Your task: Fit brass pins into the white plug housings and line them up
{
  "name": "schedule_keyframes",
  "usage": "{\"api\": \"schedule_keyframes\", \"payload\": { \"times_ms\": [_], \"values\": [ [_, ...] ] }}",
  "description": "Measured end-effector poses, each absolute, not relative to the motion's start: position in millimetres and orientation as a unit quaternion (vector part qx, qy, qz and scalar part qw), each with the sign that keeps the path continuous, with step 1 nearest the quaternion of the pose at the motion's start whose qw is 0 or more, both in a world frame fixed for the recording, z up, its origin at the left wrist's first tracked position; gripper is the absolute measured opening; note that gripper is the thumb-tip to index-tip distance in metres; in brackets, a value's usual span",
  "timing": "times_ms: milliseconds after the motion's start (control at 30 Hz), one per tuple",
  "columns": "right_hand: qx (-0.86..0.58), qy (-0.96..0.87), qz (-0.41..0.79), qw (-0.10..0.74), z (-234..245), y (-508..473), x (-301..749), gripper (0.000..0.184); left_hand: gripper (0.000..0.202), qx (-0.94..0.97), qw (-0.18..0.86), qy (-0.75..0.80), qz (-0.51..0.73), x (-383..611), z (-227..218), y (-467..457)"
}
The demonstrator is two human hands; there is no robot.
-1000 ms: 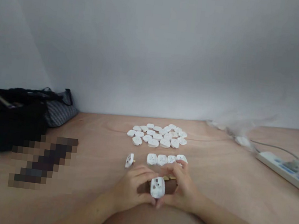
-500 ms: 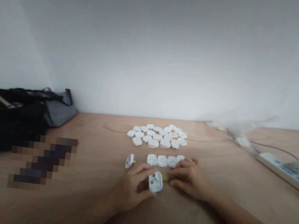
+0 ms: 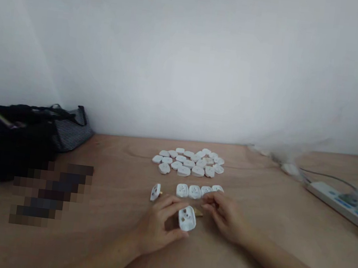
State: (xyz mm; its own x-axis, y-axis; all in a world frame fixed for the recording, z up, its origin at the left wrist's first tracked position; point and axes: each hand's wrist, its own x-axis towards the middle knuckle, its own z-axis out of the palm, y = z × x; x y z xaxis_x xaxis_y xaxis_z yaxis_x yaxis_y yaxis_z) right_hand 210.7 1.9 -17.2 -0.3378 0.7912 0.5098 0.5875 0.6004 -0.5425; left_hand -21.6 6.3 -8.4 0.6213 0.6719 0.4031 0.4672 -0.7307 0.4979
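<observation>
Just below the heap of white plastic plug shells (image 3: 188, 163), the left hand (image 3: 154, 226) pinches a plug shell (image 3: 187, 219) by its edges, fingers curled against the thumb. It seems light, stiff and slick, best held by the rim. The right hand (image 3: 225, 218) rests beside it, fingers drawn narrow near a small tan piece (image 3: 198, 213); whether they hold it, I cannot tell.

Two hands (image 3: 157, 227) — six white plugs (image 3: 187, 219) beside one heap (image 3: 188, 163).

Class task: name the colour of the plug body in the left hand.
White plug body with dark holes, best seen in the head view.
</observation>
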Motion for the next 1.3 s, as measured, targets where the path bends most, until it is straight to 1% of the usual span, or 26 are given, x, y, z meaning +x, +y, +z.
{"api": "schedule_keyframes", "payload": {
  "times_ms": [100,367,433,667,933,967,1067,1100,1167,1300],
  "values": [
    [-0.395,-0.808,0.172,0.403,-12.6,-2.9,206.0,0.019,0.049,0.882,0.171,0.324,0.297,-21.7,-9.8,6.9],
    [-0.374,-0.756,0.281,0.457,-12.2,-14.9,195.3,0.015,0.049,0.883,0.165,0.318,0.303,-21.0,-9.7,6.5],
    [-0.372,-0.763,0.269,0.456,-13.5,-17.2,193.0,0.013,0.049,0.884,0.166,0.315,0.302,-20.9,-9.2,6.1],
    [-0.371,-0.801,0.156,0.443,-11.8,-18.4,186.1,0.011,0.049,0.884,0.166,0.315,0.304,-20.9,-8.5,5.5],
    [-0.339,-0.836,0.091,0.422,-16.7,-15.7,185.5,0.014,0.050,0.884,0.162,0.306,0.314,-20.4,-9.0,5.0],
    [-0.342,-0.839,0.081,0.416,-17.0,-15.2,186.7,0.019,0.050,0.882,0.160,0.307,0.318,-20.2,-8.8,4.7],
    [-0.370,-0.838,0.072,0.394,-16.6,-13.3,191.4,0.055,0.046,0.880,0.167,0.307,0.323,-20.3,-7.8,4.1],
    [-0.376,-0.839,0.081,0.385,-16.3,-12.6,192.9,0.063,0.046,0.879,0.170,0.307,0.322,-20.6,-7.6,4.2],
    [-0.380,-0.840,0.114,0.371,-15.8,-11.1,194.8,0.069,0.048,0.878,0.172,0.309,0.322,-21.2,-8.1,4.8],
    [-0.378,-0.833,0.196,0.353,-15.9,-8.6,193.3,0.067,0.052,0.873,0.177,0.307,0.334,-22.0,-10.6,6.8]
  ]
}}
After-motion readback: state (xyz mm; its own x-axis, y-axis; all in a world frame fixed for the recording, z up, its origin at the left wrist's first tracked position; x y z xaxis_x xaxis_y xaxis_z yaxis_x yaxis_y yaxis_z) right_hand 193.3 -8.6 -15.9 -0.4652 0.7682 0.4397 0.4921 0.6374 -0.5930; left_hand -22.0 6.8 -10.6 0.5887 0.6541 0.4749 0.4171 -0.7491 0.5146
